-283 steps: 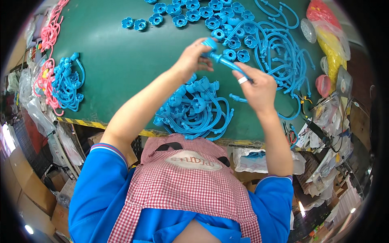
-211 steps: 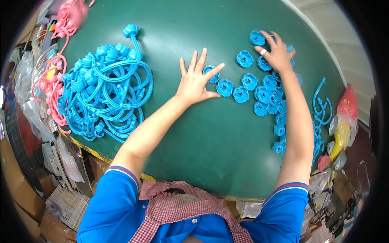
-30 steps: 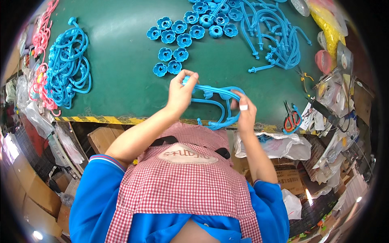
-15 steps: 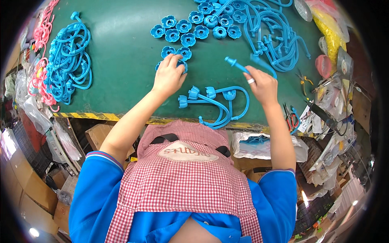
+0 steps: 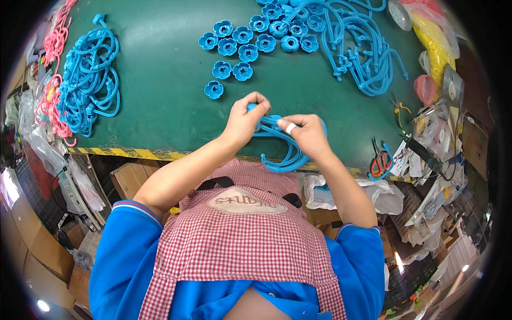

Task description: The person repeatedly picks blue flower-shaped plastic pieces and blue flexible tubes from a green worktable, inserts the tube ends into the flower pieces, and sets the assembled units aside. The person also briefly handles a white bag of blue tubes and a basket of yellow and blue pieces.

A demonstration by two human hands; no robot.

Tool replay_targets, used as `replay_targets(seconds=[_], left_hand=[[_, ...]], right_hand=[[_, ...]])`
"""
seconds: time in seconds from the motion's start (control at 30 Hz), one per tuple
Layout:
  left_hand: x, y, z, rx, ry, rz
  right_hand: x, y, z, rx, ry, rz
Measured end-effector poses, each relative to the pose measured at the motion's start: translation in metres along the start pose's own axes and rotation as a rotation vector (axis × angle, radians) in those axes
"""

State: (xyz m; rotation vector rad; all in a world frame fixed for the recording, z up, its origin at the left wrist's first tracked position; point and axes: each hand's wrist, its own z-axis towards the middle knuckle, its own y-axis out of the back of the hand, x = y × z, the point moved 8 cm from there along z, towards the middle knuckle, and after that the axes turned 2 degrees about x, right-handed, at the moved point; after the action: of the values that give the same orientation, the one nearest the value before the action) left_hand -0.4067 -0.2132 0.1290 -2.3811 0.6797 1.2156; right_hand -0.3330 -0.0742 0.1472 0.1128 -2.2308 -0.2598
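At the upper left of the frame we see a heap of blue cords (image 5: 89, 80) on the green tabletop (image 5: 160, 69). At centre, our left hand (image 5: 246, 119), forearm slanting up rightward, has its fingers curled around a mostly hidden blue piece (image 5: 250, 107), above looped cords (image 5: 292, 154); rightward, our right hand (image 5: 305, 134) angles inward, thumb and fingertips together against blue parts, though we cannot tell whether they grip.

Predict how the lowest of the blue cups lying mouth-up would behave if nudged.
That cup looks hollow, so it's probably light. A mouth-down cup nearby shows a rounded body, so this one may rock. Its petal-like outline might stop it rolling far.
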Motion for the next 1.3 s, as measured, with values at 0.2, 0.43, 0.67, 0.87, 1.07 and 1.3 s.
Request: replay_targets(seconds=[0.2,0.43,0.67,0.87,1.07,1.3], left_hand=[[-0.005,0.026,-0.019,-0.1,-0.369,1.177],[-0.016,0.086,0.008,-0.357,-0.391,1.471],[0.029,0.102,0.017,-0.205,-0.175,1.351],[0.033,0.102,0.019,-0.156,-0.229,1.271],[0.027,0.093,0.025,-0.082,-0.067,0.346],[-0.007,0.01,0.007,0.194,0.175,-0.281]], right_hand=[[-0.045,0.177,0.082,-0.823,0.213,-1.084],[-0.045,0.147,0.069,-0.472,0.282,-1.128],[0.024,0.198,0.018,-0.711,0.269,-0.706],[0.075,0.133,-0.006,-0.619,0.535,-1.255],[0.088,0.081,-0.025,-0.579,0.611,-1.083],[0.079,0.002,-0.033,-0.267,0.703,-0.808]])
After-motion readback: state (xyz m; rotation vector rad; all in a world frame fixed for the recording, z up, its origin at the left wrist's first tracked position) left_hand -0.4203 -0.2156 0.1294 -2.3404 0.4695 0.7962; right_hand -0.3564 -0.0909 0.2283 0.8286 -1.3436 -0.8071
